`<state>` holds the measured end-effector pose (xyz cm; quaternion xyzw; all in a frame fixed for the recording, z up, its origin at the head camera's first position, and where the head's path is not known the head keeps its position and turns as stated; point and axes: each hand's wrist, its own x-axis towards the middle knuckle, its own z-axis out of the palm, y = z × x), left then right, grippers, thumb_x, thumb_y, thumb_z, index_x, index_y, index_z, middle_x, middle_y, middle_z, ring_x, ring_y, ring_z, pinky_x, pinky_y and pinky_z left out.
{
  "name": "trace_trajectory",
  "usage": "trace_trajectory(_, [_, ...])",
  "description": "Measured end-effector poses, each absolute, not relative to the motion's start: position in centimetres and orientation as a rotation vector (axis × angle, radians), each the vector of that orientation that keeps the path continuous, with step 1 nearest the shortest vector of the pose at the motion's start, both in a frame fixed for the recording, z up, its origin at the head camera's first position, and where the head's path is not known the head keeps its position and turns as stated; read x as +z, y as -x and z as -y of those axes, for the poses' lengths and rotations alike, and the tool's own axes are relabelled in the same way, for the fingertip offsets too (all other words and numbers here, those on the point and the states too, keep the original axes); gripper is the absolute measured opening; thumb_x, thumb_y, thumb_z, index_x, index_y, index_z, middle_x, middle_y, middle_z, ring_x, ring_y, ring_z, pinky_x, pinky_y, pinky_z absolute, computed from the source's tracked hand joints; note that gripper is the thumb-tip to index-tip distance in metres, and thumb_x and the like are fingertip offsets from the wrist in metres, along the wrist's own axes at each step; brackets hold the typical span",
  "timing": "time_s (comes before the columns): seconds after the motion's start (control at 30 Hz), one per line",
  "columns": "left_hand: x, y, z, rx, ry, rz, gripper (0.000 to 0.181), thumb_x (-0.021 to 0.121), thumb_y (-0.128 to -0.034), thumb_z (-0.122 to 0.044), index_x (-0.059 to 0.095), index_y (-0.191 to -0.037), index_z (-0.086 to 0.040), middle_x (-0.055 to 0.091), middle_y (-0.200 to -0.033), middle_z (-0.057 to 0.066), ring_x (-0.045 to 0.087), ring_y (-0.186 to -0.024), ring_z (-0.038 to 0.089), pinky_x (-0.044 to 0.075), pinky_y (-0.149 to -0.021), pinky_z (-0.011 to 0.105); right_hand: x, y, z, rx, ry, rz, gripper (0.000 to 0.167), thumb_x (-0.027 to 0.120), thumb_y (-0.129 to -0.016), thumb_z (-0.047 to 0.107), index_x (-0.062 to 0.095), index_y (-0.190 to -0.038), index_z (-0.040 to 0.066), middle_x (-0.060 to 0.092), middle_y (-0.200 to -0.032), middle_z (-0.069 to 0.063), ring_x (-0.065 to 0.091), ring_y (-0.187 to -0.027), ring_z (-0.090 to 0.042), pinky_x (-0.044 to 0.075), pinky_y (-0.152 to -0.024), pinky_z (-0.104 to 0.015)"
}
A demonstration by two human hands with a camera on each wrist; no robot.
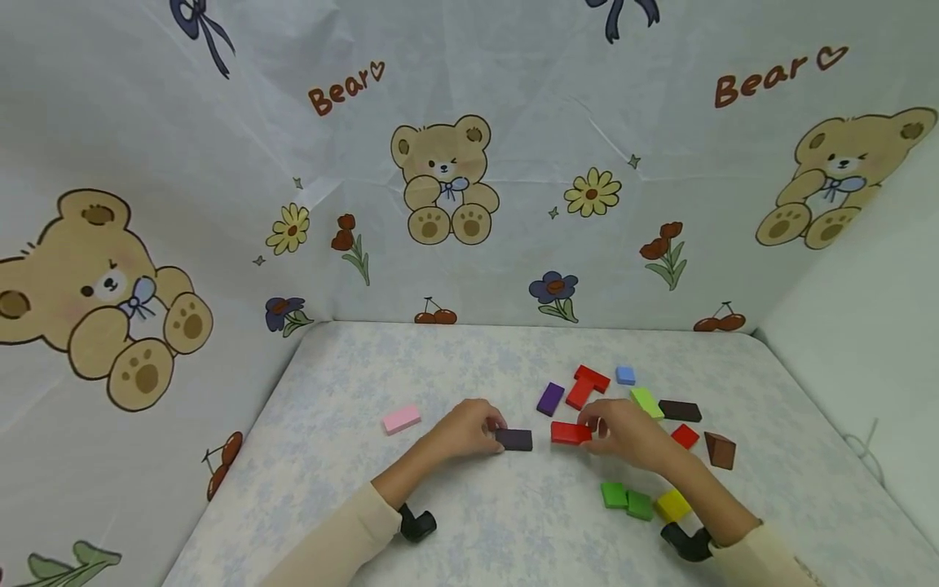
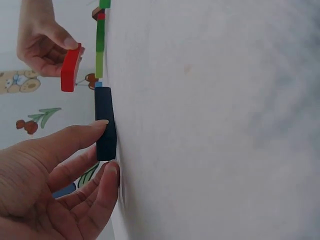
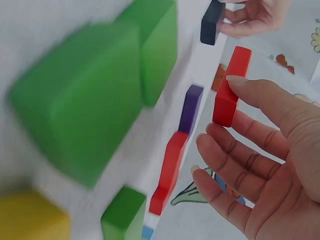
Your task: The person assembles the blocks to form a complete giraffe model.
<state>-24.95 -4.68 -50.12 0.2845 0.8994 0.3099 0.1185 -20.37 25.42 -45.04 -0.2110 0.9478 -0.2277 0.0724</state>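
My left hand (image 1: 465, 429) pinches a dark rectangular block (image 1: 517, 440) by its left end; in the left wrist view the dark block (image 2: 105, 125) sits at the tabletop, thumb on one side. Across a small gap, my right hand (image 1: 628, 432) grips a red rectangular block (image 1: 568, 434) at its right end. The right wrist view shows the red block (image 3: 232, 87) between thumb and fingers, held above the table. The two blocks are apart, end facing end.
Behind the right hand lie a purple block (image 1: 550, 399), two red blocks (image 1: 579, 393) and a blue one (image 1: 625, 375). Farther right are a lime block (image 1: 647, 403), another dark block (image 1: 680, 410) and a brown triangular block (image 1: 720, 451). Green blocks (image 1: 614, 495) and a pink block (image 1: 401, 420) lie on the table.
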Motion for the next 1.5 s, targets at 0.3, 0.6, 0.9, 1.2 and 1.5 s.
trace_trajectory(0.3, [-50.2, 23.9, 8.2, 1.081, -0.800, -2.542, 0.026, 0.088, -0.0807, -0.015, 0.079, -0.104, -0.012, 0.065, -0.092, -0.006, 0.058, -0.073, 0.007, 0.050, -0.063, 0.025, -45.0, 18.5, -22.6, -0.728, 0.645, -2.840, 0.027, 0.086, -0.081, 0.017, 0.073, -0.105, 0.014, 0.065, -0.089, 0.010, 0.059, -0.079, -0.015, 0.050, -0.064, -0.021])
trace_trajectory(0.6, [-51.1, 22.9, 11.1, 1.185, -0.804, -2.499, 0.025, 0.086, -0.0826, -0.014, 0.079, -0.106, -0.012, 0.064, -0.079, -0.008, 0.058, -0.070, 0.006, 0.050, -0.065, 0.024, -45.2, 16.8, -18.7, -0.752, 0.731, -2.774, 0.023, 0.086, -0.082, 0.017, 0.072, -0.100, 0.017, 0.060, -0.077, 0.012, 0.054, -0.070, -0.010, 0.047, -0.059, -0.023])
trace_trajectory(0.9, [-51.7, 23.0, 12.8, 1.301, -0.798, -2.379, 0.025, 0.086, -0.0836, -0.013, 0.078, -0.107, -0.012, 0.066, -0.079, -0.005, 0.061, -0.071, 0.008, 0.051, -0.065, 0.023, -46.4, 16.6, -15.2, -0.768, 0.797, -2.711, 0.021, 0.086, -0.082, 0.019, 0.071, -0.097, 0.017, 0.061, -0.077, 0.009, 0.051, -0.065, -0.006, 0.046, -0.058, -0.023])
trace_trajectory(1.2, [-52.5, 23.0, 13.4, 1.470, -0.708, -2.231, 0.028, 0.086, -0.0824, -0.008, 0.078, -0.110, -0.007, 0.068, -0.080, 0.003, 0.061, -0.071, 0.010, 0.050, -0.064, 0.022, -47.2, 17.0, -13.3, -0.779, 0.776, -2.709, 0.022, 0.087, -0.081, 0.020, 0.072, -0.096, 0.015, 0.058, -0.073, 0.009, 0.048, -0.064, -0.006, 0.042, -0.057, -0.024])
trace_trajectory(1.5, [-52.7, 23.2, 13.4, 1.498, -0.717, -2.193, 0.030, 0.084, -0.0843, -0.010, 0.077, -0.113, -0.007, 0.068, -0.081, 0.000, 0.061, -0.070, 0.008, 0.051, -0.064, 0.023, -48.0, 17.2, -12.8, -0.708, 0.734, -2.735, 0.024, 0.087, -0.082, 0.025, 0.070, -0.096, 0.016, 0.052, -0.066, 0.010, 0.046, -0.059, -0.005, 0.039, -0.054, -0.025])
